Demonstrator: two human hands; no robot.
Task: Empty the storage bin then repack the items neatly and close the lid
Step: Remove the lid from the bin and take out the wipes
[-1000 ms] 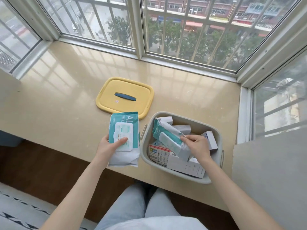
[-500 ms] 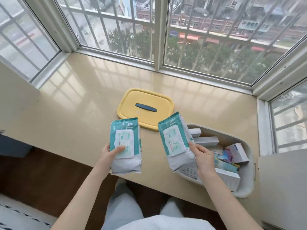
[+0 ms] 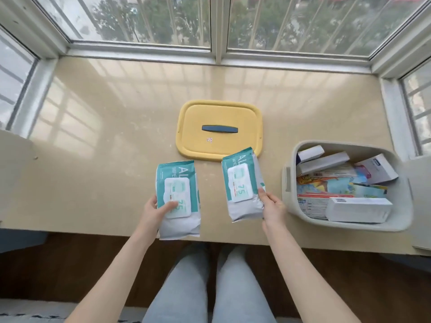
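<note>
- While the grey oval plastic storage bin (image 3: pixel 287 183) is standing open on the beige sill (image 3: pixel 105 136), the left hand (image 3: pixel 155 212) is gripping a teal-and-white soft wipes pack (image 3: pixel 178 183), thumb pressing its flap.
- The right hand (image 3: pixel 272 207) is pinching a second teal-and-white wipes pack (image 3: pixel 242 180) by its edge, near the bin.
- The yellow rectangular plastic lid (image 3: pixel 219 145) is lying beyond both.

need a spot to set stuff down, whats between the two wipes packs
Head view: only bare counter lies between the left wipes pack and the right wipes pack; the yellow lid sits just beyond the gap.
</note>
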